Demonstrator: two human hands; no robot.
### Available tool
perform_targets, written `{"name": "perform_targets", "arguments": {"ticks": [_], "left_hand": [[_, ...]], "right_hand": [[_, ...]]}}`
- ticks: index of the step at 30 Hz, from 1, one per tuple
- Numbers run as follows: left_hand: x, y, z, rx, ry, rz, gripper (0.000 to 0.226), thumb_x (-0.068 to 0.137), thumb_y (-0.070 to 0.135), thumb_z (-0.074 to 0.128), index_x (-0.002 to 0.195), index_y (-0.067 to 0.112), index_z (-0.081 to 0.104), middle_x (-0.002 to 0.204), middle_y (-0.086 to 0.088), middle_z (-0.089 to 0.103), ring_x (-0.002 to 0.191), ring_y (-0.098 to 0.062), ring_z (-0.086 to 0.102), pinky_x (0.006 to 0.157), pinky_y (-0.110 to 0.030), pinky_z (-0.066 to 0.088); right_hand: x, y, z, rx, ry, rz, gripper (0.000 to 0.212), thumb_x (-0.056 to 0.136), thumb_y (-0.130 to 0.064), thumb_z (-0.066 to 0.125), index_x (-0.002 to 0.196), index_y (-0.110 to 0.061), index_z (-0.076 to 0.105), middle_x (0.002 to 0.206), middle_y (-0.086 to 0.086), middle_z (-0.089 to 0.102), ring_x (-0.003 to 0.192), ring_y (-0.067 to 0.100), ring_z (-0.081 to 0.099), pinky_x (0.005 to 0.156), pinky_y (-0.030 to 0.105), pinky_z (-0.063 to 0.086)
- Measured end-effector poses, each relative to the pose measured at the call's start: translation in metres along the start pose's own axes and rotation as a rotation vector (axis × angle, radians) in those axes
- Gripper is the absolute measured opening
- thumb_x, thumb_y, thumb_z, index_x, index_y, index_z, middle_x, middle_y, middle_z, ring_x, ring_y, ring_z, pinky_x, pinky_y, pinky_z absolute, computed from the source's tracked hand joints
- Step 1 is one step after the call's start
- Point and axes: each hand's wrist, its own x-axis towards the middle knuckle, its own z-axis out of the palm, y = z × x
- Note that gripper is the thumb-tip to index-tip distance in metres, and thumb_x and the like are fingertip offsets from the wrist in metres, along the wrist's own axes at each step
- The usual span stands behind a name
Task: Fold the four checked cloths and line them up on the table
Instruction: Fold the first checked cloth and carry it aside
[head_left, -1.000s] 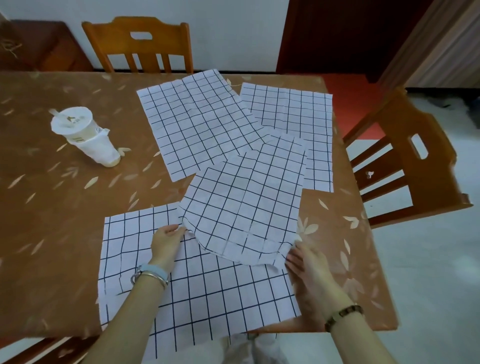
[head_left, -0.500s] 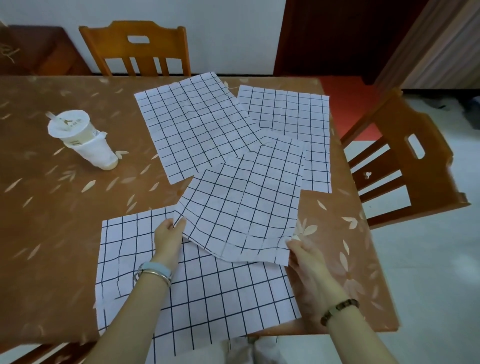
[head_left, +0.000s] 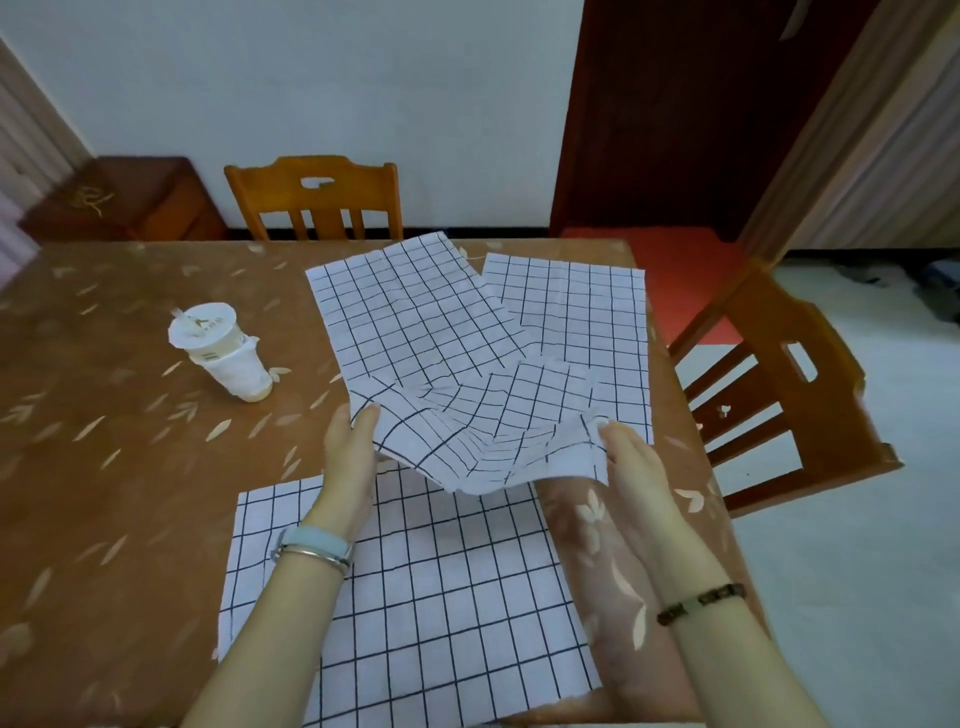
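1. The lifted checked cloth (head_left: 483, 441) hangs between both hands above the table (head_left: 104, 467), its middle sagging. Judging by the raised near edge, it looks set to be carried over onto the far edge for a first fold.
2. The left hand (head_left: 350, 452) is closed on the cloth's near-left corner, fingers pinched over the edge; the right hand (head_left: 631, 462) is closed on the near-right corner in the same way.
3. The cloth's far part overlaps 2 flat cloths: the angled cloth (head_left: 410, 317) and the far-right cloth (head_left: 576, 312).
4. A 4th, the near cloth (head_left: 441, 597), lies flat beneath the forearms, unfolded.
5. A sealed drink cup (head_left: 218, 348) stands well to the left, clear of the fold.
6. 2 chairs (head_left: 317, 200) (head_left: 779, 384) flank the table; neither obstructs.
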Motion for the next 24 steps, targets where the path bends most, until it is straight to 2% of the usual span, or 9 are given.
{"name": "perform_targets", "arguments": {"ticks": [3, 6, 10, 14, 16, 18, 20, 22, 24], "left_hand": [[0.003, 0.028, 0.011, 0.0, 0.009, 0.015, 0.057, 0.087, 0.044, 0.061, 0.139, 0.023, 0.048, 0.141, 0.008, 0.051, 0.131, -0.017, 0.048, 0.107, -0.046, 0.04], [0.007, 0.056, 0.025, 0.003, 0.04, 0.064, 0.072, 0.09, 0.046, 0.059, 0.151, 0.024, 0.029, 0.152, 0.009, 0.032, 0.139, -0.016, 0.034, 0.115, -0.046, 0.031], [0.01, 0.095, 0.042, -0.054, 0.075, 0.136, 0.066, 0.097, 0.036, 0.056, 0.153, 0.018, 0.026, 0.154, -0.002, 0.037, 0.136, -0.022, 0.043, 0.112, -0.045, 0.038], [0.025, 0.117, 0.039, -0.036, 0.091, 0.246, 0.081, 0.075, 0.061, 0.058, 0.143, 0.021, 0.04, 0.147, -0.002, 0.049, 0.133, -0.025, 0.049, 0.107, -0.053, 0.042], [0.016, 0.135, 0.043, -0.034, 0.11, 0.297, 0.056, 0.086, 0.052, 0.056, 0.13, 0.017, 0.049, 0.132, -0.001, 0.061, 0.121, -0.02, 0.058, 0.099, -0.044, 0.049], [0.005, 0.148, 0.047, -0.088, 0.14, 0.369, 0.019, 0.1, 0.028, 0.051, 0.114, 0.016, 0.054, 0.11, 0.002, 0.068, 0.1, -0.011, 0.066, 0.08, -0.026, 0.053], [-0.003, 0.153, 0.048, -0.105, 0.161, 0.424, 0.009, 0.102, 0.018, 0.049, 0.109, 0.016, 0.053, 0.101, 0.004, 0.068, 0.088, -0.007, 0.066, 0.069, -0.019, 0.051], [-0.012, 0.153, 0.044, -0.109, 0.179, 0.468, 0.005, 0.101, 0.018, 0.05, 0.105, 0.018, 0.053, 0.1, 0.002, 0.068, 0.088, -0.009, 0.065, 0.068, -0.019, 0.05], [-0.017, 0.149, 0.038, -0.107, 0.176, 0.487, 0.003, 0.1, 0.018, 0.051, 0.101, 0.02, 0.053, 0.1, 0.0, 0.067, 0.087, -0.009, 0.065, 0.069, -0.02, 0.049]], "right_hand": [[0.009, -0.033, 0.008, 0.029, -0.011, -0.042, 0.023, 0.093, -0.03, 0.053, 0.101, -0.012, 0.067, 0.101, 0.014, 0.071, 0.096, 0.032, 0.066, 0.091, 0.045, 0.05], [0.016, -0.068, 0.018, 0.077, -0.046, -0.064, 0.023, 0.095, -0.025, 0.051, 0.104, -0.007, 0.063, 0.098, 0.016, 0.066, 0.088, 0.026, 0.061, 0.083, 0.04, 0.048], [0.021, -0.113, 0.03, 0.151, -0.128, -0.137, 0.018, 0.095, -0.019, 0.048, 0.104, -0.007, 0.057, 0.099, 0.014, 0.059, 0.092, 0.025, 0.056, 0.085, 0.039, 0.045], [0.022, -0.147, 0.036, 0.145, -0.166, -0.184, 0.023, 0.092, -0.019, 0.047, 0.106, -0.004, 0.058, 0.098, 0.011, 0.063, 0.092, 0.023, 0.056, 0.083, 0.036, 0.045], [0.02, -0.159, 0.039, 0.151, -0.178, -0.219, 0.028, 0.091, -0.015, 0.046, 0.111, -0.002, 0.06, 0.107, 0.016, 0.069, 0.094, 0.022, 0.062, 0.083, 0.035, 0.049], [0.016, -0.167, 0.04, 0.147, -0.193, -0.257, 0.034, 0.09, -0.014, 0.047, 0.119, -0.005, 0.062, 0.118, 0.013, 0.069, 0.098, 0.022, 0.065, 0.084, 0.034, 0.052], [0.014, -0.169, 0.039, 0.154, -0.178, -0.281, 0.034, 0.09, -0.013, 0.048, 0.12, -0.007, 0.063, 0.119, 0.014, 0.068, 0.104, 0.024, 0.066, 0.089, 0.037, 0.054], [0.011, -0.167, 0.038, 0.162, -0.178, -0.297, 0.033, 0.09, -0.014, 0.048, 0.119, -0.006, 0.062, 0.119, 0.017, 0.067, 0.108, 0.029, 0.065, 0.096, 0.044, 0.051], [0.006, -0.164, 0.036, 0.138, -0.187, -0.312, 0.033, 0.091, -0.014, 0.047, 0.119, -0.003, 0.062, 0.115, 0.015, 0.069, 0.108, 0.031, 0.065, 0.094, 0.044, 0.051]]}}
